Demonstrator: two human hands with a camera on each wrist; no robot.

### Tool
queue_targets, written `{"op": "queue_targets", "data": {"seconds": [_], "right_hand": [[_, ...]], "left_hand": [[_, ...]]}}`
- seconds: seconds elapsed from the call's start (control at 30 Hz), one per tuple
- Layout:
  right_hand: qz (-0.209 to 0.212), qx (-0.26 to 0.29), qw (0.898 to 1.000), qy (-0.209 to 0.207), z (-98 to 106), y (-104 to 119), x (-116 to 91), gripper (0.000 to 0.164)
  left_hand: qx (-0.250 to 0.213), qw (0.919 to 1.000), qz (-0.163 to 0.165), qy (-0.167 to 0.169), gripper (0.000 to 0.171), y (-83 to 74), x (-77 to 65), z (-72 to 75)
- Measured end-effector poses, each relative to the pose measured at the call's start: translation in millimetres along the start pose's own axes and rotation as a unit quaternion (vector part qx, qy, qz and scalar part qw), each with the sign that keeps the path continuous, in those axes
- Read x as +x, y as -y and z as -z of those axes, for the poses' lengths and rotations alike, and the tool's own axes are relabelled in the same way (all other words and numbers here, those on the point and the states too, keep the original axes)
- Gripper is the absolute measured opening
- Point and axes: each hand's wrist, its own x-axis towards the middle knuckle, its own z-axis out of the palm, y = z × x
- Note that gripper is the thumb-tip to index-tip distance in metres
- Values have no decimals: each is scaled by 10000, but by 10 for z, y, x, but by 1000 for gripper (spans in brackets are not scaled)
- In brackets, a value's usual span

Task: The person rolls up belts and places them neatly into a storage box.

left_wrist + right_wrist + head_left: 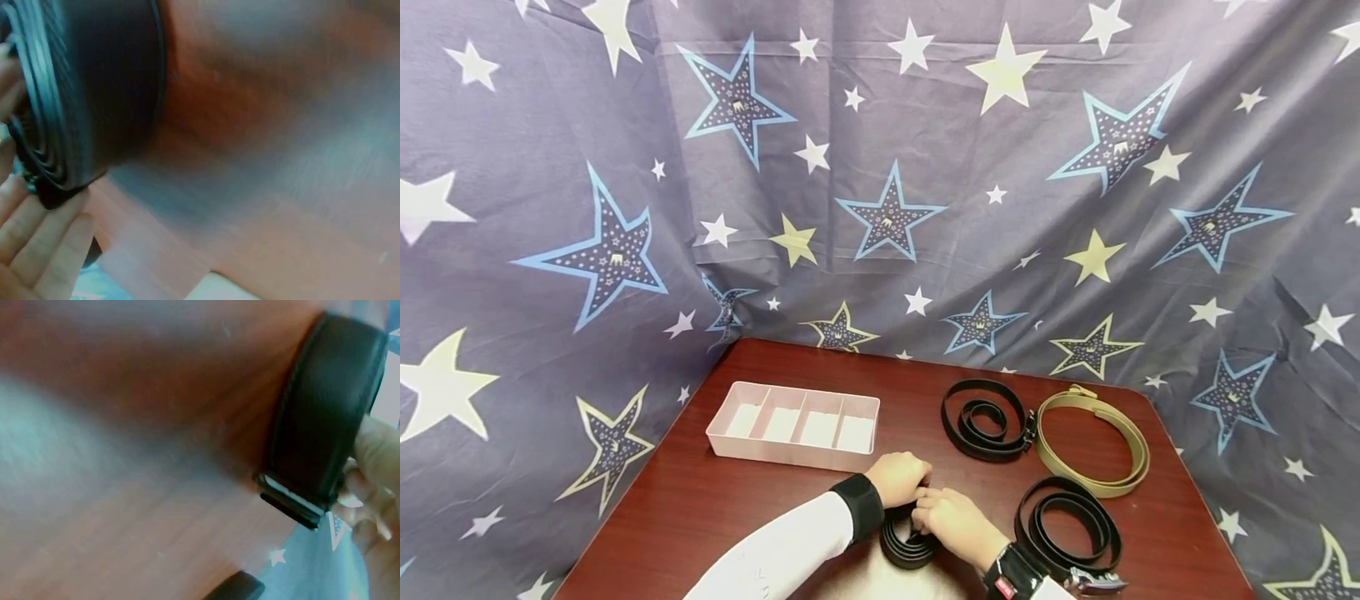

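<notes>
A black belt (pixel 908 552), wound into a tight coil of several layers, stands at the table's near edge between both hands. My left hand (pixel 898 479) grips its far side; in the left wrist view, fingers (pixel 53 240) lie at the lower edge of the coil (pixel 119 81). From the right, my right hand (pixel 955 521) holds the same coil. Up close in the right wrist view, thumb and fingers of that hand (pixel 375 494) pinch the stitched black strap (pixel 328 406) near a flat metal-edged piece. The inside of the coil is partly covered by the hands.
A pale pink four-compartment tray (pixel 793 451) stands at the left back of the reddish table (pixel 715 512). To the right lie a black coiled belt (pixel 958 442), a tan belt (pixel 1138 446) and another black belt (pixel 1108 521) with a silver buckle. A starry curtain (pixel 880 125) hangs behind.
</notes>
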Motion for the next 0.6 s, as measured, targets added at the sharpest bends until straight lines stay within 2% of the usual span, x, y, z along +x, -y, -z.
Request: {"op": "queue_targets", "data": {"seconds": [0.07,0.13,0.23,0.3,0.4,0.6], "right_hand": [[268,-18,9995,187,12,-36,12,2],[413,-58,9987,298,21,-51,21,6],[205,39,9993,325,49,-36,6,6],[-66,292,9990,320,72,-17,-34,7],[-507,628,9964,258,121,-15,-130,10],[-1531,686,9855,243,186,-192,-412,14]], "left_hand": [[288,9995,-155,-23,8,-10,71,-23],[592,9975,-389,-65,5,-4,127,-54],[1026,9929,-542,-262,5,16,170,-83],[1343,9893,-374,-418,10,33,175,-111],[1659,9841,107,-625,15,42,131,-156],[1761,9751,939,-963,19,-84,-107,-82]]}}
